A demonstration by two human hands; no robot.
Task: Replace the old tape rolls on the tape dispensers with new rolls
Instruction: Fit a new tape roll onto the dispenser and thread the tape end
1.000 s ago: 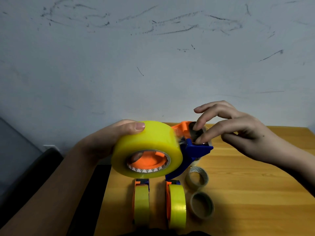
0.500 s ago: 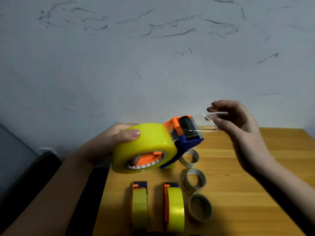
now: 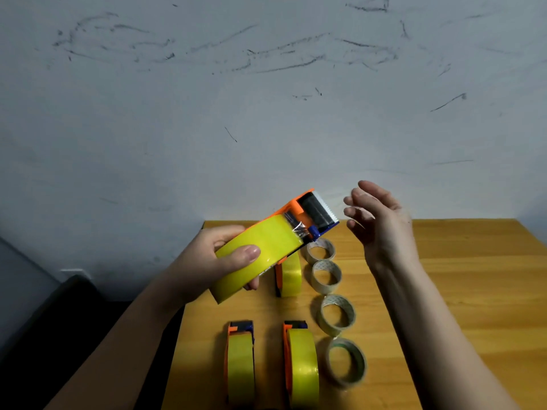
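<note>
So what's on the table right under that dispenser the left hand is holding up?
Under the raised dispenser held by the left hand, another yellow-rolled dispenser stands on the table. Its upper end is covered, so that part can't be seen.

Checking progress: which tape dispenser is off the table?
The tape dispenser gripped in the left hand; the other three stand on the table.

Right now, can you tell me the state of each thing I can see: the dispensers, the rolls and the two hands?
Held dispenser: lifted, tilted, loaded with a yellow roll.
Left hand: grips that roll.
Right hand: open, holds nothing.
Three dispensers on the table: each loaded with a yellow roll.
Four used rolls: nearly empty, lying loose in a row.
</note>
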